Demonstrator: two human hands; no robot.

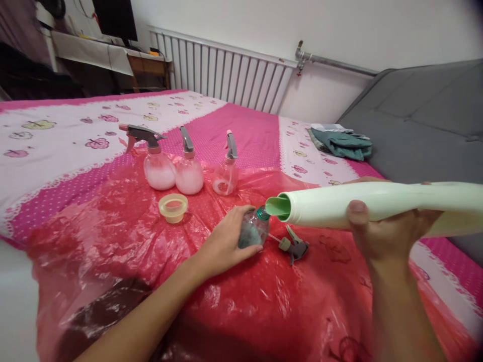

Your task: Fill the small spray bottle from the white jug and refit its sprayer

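My left hand [230, 241] is wrapped round a clear spray bottle [253, 232] with a green neck, its top off and some liquid inside. In my right hand [388, 229] lies a large pale-green jug [324, 203], tipped on its side. The jug's green spout [278, 205] reaches the bottle's mouth; I cannot tell whether liquid is flowing. A grey and cream trigger sprayer [294, 247] with its tube lies just right of the bottle. A cream cap [173, 207] rests to the left of my left hand.
Behind stand three spray bottles with pink collars: a left one [158, 170], a middle one [189, 173] and a right one [225, 177]. Red plastic sheeting [124, 226] covers part of the pink bed. Folded clothes [339, 141] lie by the grey headboard [426, 110].
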